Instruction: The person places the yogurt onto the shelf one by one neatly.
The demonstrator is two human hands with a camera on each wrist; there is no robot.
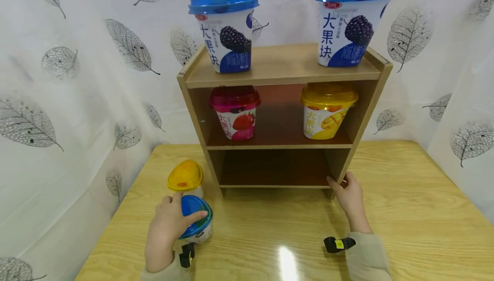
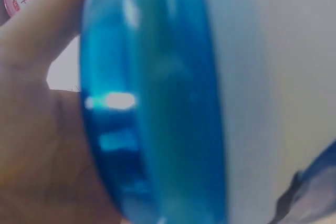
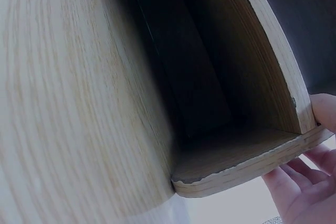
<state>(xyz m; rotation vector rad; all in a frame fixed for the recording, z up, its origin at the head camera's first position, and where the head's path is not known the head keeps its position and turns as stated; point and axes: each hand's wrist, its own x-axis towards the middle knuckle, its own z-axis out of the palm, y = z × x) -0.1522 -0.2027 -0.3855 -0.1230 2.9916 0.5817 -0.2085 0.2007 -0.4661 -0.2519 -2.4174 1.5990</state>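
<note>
The left hand (image 1: 164,226) is gripping a blue-lidded cup (image 1: 191,206) near its lid, at the left of the worktop (image 1: 262,238), just in front of a yellow-lidded cup (image 1: 186,176). Its thumb is lying across the lid; the left wrist view is blurring at this range, so whether the cup's base is resting on the worktop is hard to say. The right hand (image 1: 350,197) is holding the lower right edge of the shelf unit (image 1: 281,79), thumb on the inner side and fingers outside the panel.

The likeliest trouble is the lid: because the hand is bearing there, it could spring off if the cup's weight were hanging from it. The yellow-lidded cup is sitting so close that a sideways swing could knock it over. A pull from the right hand could shift or tilt the unit, and the left top cup (image 1: 227,28) and right top cup (image 1: 351,19), both standing on the highest board, could topple. The pink-lidded cup (image 1: 235,111) and yellow shelf cup (image 1: 328,109) are standing one board lower and could slide under a harder jolt.
</note>
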